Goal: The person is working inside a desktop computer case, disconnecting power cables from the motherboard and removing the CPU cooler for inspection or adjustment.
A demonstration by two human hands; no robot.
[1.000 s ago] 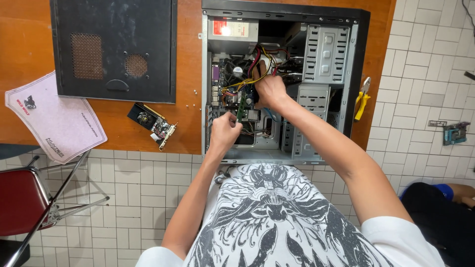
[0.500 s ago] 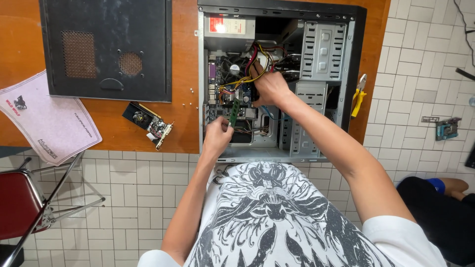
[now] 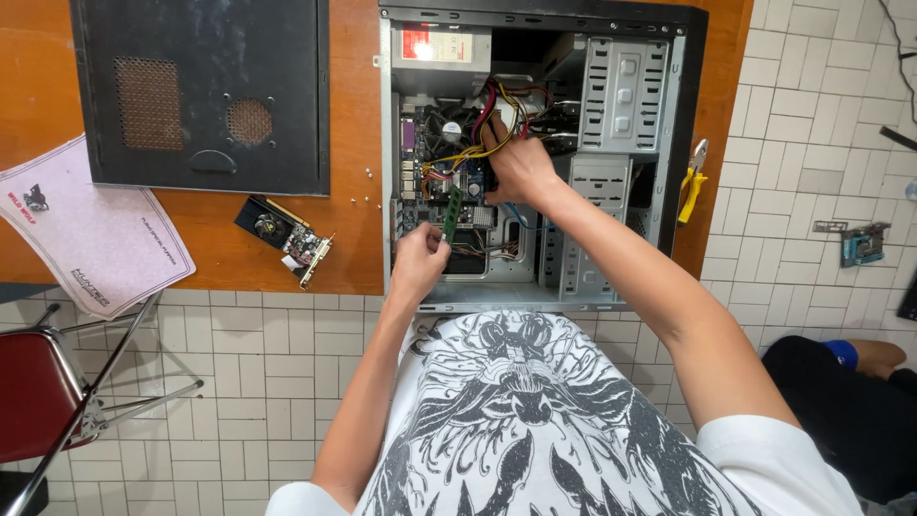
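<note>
An open computer case (image 3: 621, 105) lies on its side on the orange table (image 3: 353, 115), its motherboard and bundled wires exposed. My left hand (image 3: 418, 260) grips a slim green memory stick (image 3: 451, 208) by its lower end, lifted over the motherboard. My right hand (image 3: 516, 164) is deeper inside the case, fingers closed around the coloured cables (image 3: 497, 110) beside the fan. My arms reach forward over my patterned shirt.
The black side panel (image 3: 205, 91) lies left of the case. A small graphics card (image 3: 285, 234) and loose screws (image 3: 366, 186) rest near the table's front edge. A pink sheet (image 3: 91, 229) hangs off the left. Yellow-handled pliers (image 3: 693, 182) sit right; a red chair (image 3: 33, 392) stands below.
My left hand has drawn back toward the case's front edge, and the green memory stick now shows in its fingers. My right hand stays on the cables.
</note>
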